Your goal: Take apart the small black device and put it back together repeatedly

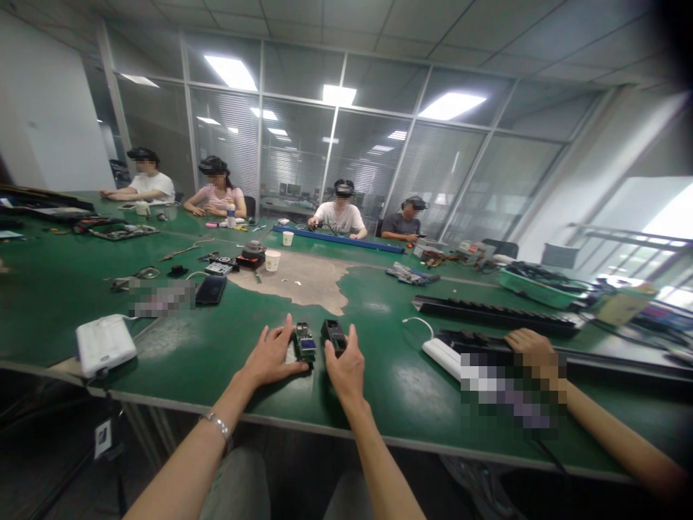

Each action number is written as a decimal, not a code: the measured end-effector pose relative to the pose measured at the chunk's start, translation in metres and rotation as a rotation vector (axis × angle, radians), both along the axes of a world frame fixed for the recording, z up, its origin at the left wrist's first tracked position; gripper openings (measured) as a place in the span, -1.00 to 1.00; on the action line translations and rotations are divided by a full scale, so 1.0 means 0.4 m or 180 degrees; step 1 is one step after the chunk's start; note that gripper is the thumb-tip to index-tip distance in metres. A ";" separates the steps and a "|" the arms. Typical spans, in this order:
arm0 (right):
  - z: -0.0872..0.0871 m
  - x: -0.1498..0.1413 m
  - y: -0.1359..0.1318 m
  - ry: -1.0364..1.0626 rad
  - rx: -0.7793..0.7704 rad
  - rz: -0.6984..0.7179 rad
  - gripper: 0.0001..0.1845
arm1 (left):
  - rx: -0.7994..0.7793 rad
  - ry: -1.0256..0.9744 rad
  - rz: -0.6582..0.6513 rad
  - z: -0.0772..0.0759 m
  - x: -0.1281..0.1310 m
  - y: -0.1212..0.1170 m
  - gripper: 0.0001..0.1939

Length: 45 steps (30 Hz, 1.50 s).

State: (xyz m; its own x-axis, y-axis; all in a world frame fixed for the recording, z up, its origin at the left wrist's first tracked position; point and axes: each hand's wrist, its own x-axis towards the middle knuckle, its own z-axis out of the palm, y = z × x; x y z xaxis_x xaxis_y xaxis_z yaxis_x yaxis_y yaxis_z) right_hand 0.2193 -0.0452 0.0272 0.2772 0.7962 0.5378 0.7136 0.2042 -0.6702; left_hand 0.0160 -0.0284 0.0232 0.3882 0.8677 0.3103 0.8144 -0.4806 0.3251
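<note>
My left hand (pixel 273 354) is at the near middle of the table, its fingers and thumb around the left side and near end of a small circuit board (pixel 304 345) with metal connectors. Just to the right, my right hand (pixel 347 367) grips a black plastic housing (pixel 333 334) with square openings at its far end. A narrow gap separates the two pieces, which are held side by side. My palms and fingers partly cover both.
Left on the green table (pixel 189 361) are a white power bank (pixel 106 342) and a phone (pixel 211 289). Beyond stand paper cups (pixel 272 260). At right, another person's hand (pixel 533 350) rests by a white device (pixel 441 357) and long black strips (pixel 498 315). Several people sit opposite.
</note>
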 end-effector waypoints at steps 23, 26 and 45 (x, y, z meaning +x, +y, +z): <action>-0.055 0.014 -0.005 -0.0262 0.0179 0.0085 -0.16 | -0.0008 0.0094 -0.0030 0.001 -0.001 -0.003 0.09; -0.053 0.011 -0.006 -0.0264 0.0187 0.0140 -0.17 | -0.0025 0.0089 -0.0048 0.002 -0.003 -0.004 0.07; 0.097 -0.094 0.020 0.0081 0.0353 0.0630 -0.28 | 0.0027 -0.0024 -0.0019 -0.006 -0.003 0.002 0.22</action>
State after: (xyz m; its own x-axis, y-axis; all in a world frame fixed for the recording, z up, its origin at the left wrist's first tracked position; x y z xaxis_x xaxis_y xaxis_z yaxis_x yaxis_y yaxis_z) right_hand 0.1815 -0.0373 0.0662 0.1362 0.7727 0.6199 0.6354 0.4119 -0.6531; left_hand 0.0149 -0.0278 0.0207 0.3910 0.8628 0.3205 0.8091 -0.4882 0.3270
